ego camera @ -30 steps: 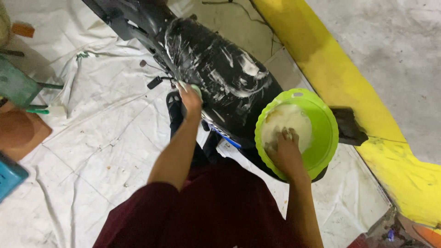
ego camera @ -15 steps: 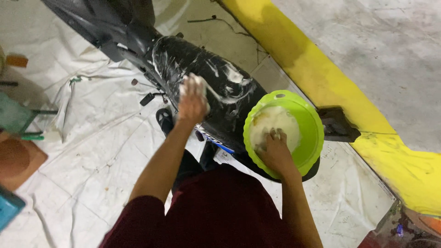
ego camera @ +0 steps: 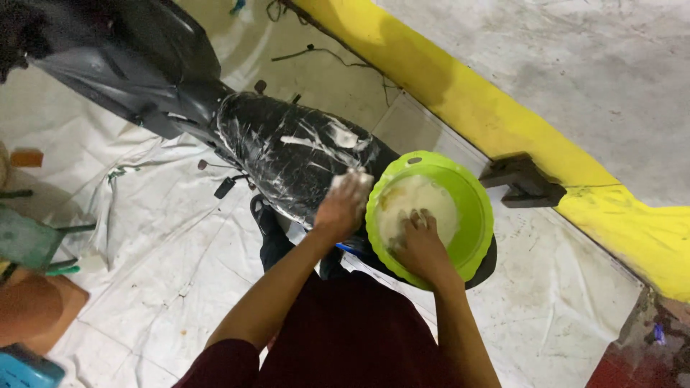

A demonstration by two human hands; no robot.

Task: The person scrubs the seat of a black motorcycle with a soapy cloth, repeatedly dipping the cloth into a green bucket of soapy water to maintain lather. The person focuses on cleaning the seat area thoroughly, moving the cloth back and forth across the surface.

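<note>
On a white floor sheet (ego camera: 144,287), a black motorcycle panel (ego camera: 287,154) is found partly smeared with lather, left hand (ego camera: 341,208) clenched on a foamy sponge (ego camera: 356,178) against it, right hand (ego camera: 420,244) curled in the adjacent green basin (ego camera: 478,215), much surface judged unwashed

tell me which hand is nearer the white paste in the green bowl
Right. The right hand is inside the green bowl, touching the white paste; the left hand is just outside its rim.

No packages, labels, signs or screens can be made out anywhere here; the small blue object (ego camera: 25,368) at the near left corner is too cropped to identify.
</note>
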